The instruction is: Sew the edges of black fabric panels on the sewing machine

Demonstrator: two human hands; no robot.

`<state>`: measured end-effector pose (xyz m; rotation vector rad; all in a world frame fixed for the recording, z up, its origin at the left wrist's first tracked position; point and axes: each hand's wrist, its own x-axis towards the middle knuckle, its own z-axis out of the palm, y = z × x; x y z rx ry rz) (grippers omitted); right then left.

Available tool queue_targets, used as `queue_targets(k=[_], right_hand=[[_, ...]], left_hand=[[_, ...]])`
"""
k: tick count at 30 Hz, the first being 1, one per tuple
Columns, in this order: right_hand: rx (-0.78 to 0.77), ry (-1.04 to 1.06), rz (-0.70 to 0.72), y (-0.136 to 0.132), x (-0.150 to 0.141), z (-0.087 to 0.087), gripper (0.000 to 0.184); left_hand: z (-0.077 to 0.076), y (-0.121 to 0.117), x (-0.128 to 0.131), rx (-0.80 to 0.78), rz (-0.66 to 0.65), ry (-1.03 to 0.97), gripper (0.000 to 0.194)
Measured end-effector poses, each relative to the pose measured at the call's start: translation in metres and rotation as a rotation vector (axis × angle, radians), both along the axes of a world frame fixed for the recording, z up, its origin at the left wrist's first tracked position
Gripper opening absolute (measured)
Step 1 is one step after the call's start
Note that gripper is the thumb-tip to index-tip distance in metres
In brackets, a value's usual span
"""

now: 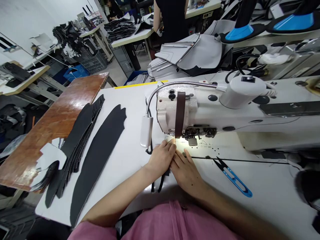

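Note:
My left hand [161, 158] is closed close to the needle area of a white sewing machine [200, 106], its fingertips by the presser foot. What it pinches is mostly hidden. My right hand [186, 171] lies beside it with fingers stretched out, their tips reaching the left fingers. Narrow black strips [162, 182] hang below the two hands toward the table's front edge; their upper part is covered. A brown strap [180, 115] hangs on the machine head just above the left fingertips. Blue-handled thread snips [235, 180] rest to the right of my right hand.
A long black cut piece [98, 160] lies on the white table at left, beside a stack of black pieces [75, 146] and white pieces [51, 155]. A white lamp [146, 131] on a bent metal neck stands near my left hand. Beyond the machine are grey pieces [182, 53] and a person [171, 20].

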<state>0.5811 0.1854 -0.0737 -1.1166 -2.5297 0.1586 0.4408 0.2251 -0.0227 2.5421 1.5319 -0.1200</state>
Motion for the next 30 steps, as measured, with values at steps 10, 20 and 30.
queue_targets(k=[10, 20, 30], right_hand=[[-0.177, -0.005, 0.058, 0.03, 0.006, 0.019, 0.049], [-0.141, 0.006, 0.045, 0.039, 0.006, 0.014, 0.046], [-0.159, 0.022, 0.043, 0.039, 0.007, 0.006, 0.051]], left_hand=[[0.007, 0.015, -0.014, 0.111, 0.118, -0.172, 0.024], [-0.001, 0.021, -0.008, 0.049, 0.084, -0.17, 0.024], [-0.005, 0.035, -0.007, 0.053, 0.045, -0.115, 0.024]])
